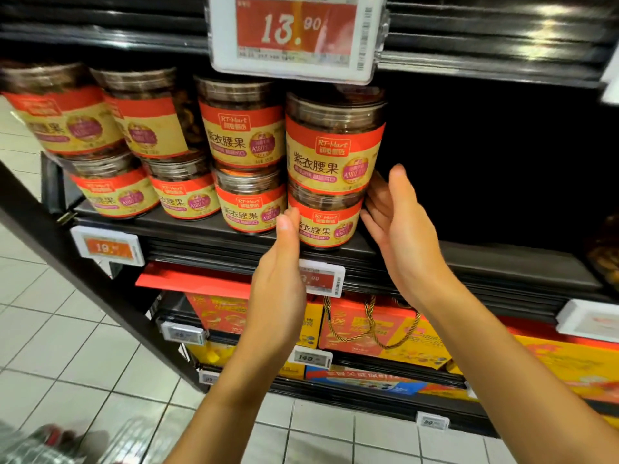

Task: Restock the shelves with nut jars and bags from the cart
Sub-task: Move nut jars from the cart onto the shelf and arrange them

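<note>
Jars (331,155) between left hand (281,272), right hand (402,236)

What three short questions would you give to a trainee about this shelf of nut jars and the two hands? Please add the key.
1. True or false: the left hand lifts a jar off the shelf.
2. How many jars high is the rightmost stack, between the left hand and the right hand? A one, B two, C three.
3. Fill in: the large price tag above the stack reads ___.
Key: 1 false: its fingers are straight beside the lower jar, which stands on the shelf. 2 B. 3 13.90.
</note>
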